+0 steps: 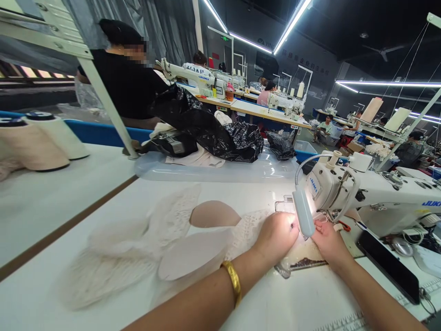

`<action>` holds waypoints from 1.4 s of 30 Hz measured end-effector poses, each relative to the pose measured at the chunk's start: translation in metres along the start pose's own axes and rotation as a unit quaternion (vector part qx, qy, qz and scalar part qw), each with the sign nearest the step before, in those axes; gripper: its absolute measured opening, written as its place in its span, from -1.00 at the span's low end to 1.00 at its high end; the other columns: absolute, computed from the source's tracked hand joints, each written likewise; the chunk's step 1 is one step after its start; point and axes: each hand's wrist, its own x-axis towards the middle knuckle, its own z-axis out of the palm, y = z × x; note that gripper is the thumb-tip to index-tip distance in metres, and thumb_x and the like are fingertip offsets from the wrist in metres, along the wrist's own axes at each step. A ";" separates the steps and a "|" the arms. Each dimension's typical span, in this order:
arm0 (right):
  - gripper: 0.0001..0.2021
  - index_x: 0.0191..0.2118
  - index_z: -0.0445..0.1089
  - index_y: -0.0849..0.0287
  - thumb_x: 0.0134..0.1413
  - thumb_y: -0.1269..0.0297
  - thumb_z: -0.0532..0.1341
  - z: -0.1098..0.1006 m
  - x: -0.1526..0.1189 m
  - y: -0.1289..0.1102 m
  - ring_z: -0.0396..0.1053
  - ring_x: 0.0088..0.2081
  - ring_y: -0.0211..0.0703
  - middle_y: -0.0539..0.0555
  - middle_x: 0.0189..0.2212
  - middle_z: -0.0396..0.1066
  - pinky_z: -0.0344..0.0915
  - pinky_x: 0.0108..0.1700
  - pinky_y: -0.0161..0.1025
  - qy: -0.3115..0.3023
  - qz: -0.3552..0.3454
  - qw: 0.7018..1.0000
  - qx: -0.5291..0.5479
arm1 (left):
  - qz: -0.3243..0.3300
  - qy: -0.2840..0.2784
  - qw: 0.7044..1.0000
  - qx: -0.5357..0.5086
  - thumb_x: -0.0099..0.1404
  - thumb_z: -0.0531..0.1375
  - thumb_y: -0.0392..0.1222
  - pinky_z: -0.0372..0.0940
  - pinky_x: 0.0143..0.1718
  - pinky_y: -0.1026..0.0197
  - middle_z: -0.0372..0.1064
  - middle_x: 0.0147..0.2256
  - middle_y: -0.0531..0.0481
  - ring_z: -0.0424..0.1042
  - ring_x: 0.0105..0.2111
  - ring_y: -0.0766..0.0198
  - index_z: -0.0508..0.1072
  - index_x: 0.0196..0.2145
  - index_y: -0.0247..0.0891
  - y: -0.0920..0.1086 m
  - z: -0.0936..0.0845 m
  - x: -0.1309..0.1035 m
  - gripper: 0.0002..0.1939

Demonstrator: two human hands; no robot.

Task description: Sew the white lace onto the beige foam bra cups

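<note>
My left hand (279, 233) is closed beside the needle area of a white sewing machine (361, 191), on the end of a white lace fabric (250, 230). The machine's small lamp (303, 214) covers its fingertips. My right hand (329, 242) sits just right of the lamp, its fingers curled in; what they pinch is too small to make out. The lace trails left across the table, where its far part (113, 271) looks blurred. Among it lie a beige moulded cup (214, 214) and a paler cup (195, 255).
A black phone (389, 264) and orange-handled snips (344, 225) lie right of my hands. Thread cones (37, 142) stand at left. Black plastic bags (220, 138) lie behind a clear plastic edge. A person in black (124, 87) sits beyond, near other machines.
</note>
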 end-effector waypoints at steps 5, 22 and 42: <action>-0.59 -0.26 0.61 0.17 -0.03 -0.11 0.41 -0.002 0.001 0.000 0.58 -0.17 0.13 0.18 -0.28 0.65 0.49 -0.16 -0.12 -0.019 0.018 1.000 0.009 | -0.004 0.001 1.000 0.006 0.24 0.18 -0.26 0.06 -0.45 0.23 0.14 -0.60 0.10 0.13 -0.52 0.28 0.26 -0.65 -0.20 0.001 0.000 0.000 -0.68; -0.63 -0.29 0.61 0.17 -0.04 -0.07 0.42 -0.002 0.002 0.001 0.57 -0.13 0.14 0.18 -0.27 0.66 0.48 -0.12 -0.11 -0.022 0.030 0.999 0.016 | -0.003 0.006 1.000 0.006 0.23 0.18 -0.24 0.04 -0.44 0.22 0.16 -0.60 0.09 0.12 -0.53 0.29 0.17 -0.65 -0.20 -0.001 0.001 0.000 -0.66; -0.61 -0.33 0.59 0.17 0.00 -0.11 0.39 0.001 -0.001 -0.004 0.56 -0.19 0.13 0.17 -0.32 0.64 0.47 -0.11 -0.08 -0.013 0.013 1.000 0.007 | -0.016 0.005 1.000 0.019 0.21 0.15 -0.32 0.09 -0.43 0.22 0.27 -0.58 0.06 0.20 -0.53 0.28 0.24 -0.62 -0.20 0.002 0.000 0.000 -0.72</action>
